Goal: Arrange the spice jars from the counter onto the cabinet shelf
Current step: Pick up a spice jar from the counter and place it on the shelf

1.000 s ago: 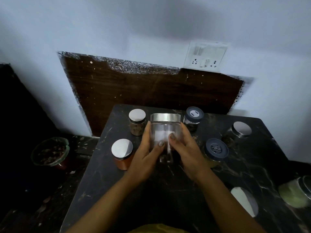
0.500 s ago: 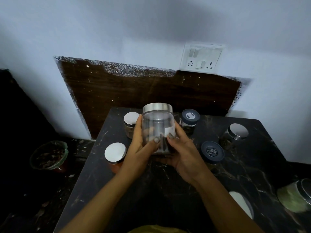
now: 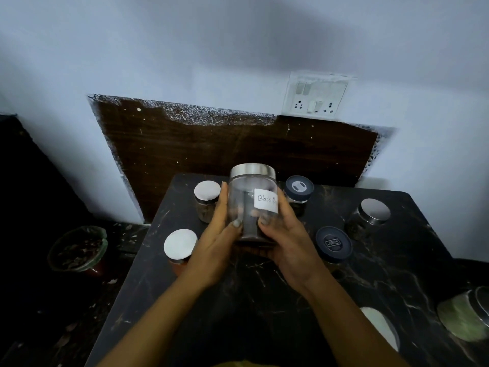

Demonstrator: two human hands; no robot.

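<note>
A clear glass jar (image 3: pixel 251 200) with a steel lid and a white handwritten label reading "Black P…" is held above the dark marble counter (image 3: pixel 264 292). My left hand (image 3: pixel 217 239) grips its left side and my right hand (image 3: pixel 284 239) cups its right side and base. Around it on the counter stand other spice jars: a steel-lidded one (image 3: pixel 207 200) behind left, an orange-filled one (image 3: pixel 180 247) at front left, two dark blue-lidded ones (image 3: pixel 299 192) (image 3: pixel 333 245) to the right. No cabinet shelf is in view.
More jars sit at the right: a steel-lidded one (image 3: pixel 373 214), a white lid (image 3: pixel 381 327) near the front, a green-filled jar (image 3: pixel 468 316) at the edge. A lined bin (image 3: pixel 78 250) stands on the floor at left. A socket plate (image 3: pixel 316 96) is on the wall.
Both hands have lifted the clear jar off the counter and turned it, so its white label now faces me.
</note>
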